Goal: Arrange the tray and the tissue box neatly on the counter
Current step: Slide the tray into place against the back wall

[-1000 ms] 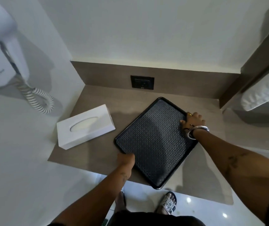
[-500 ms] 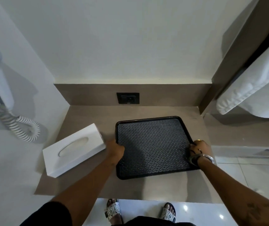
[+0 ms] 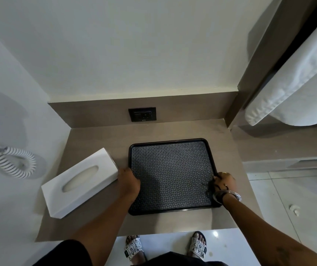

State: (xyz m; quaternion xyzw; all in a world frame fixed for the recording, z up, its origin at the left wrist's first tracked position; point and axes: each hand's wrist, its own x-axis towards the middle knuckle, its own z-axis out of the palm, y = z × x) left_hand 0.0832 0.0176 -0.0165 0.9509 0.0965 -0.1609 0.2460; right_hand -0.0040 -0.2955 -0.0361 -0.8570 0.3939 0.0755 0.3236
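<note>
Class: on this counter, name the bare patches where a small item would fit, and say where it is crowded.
Bare: the strip between tray and back wall socket; the front strip before the counter edge. Crowded: tissue box beside left hand.

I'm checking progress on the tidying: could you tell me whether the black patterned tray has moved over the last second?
Yes. The black patterned tray has turned from diagonal to square with the dark wall socket, both hands gripping its sides.
</note>
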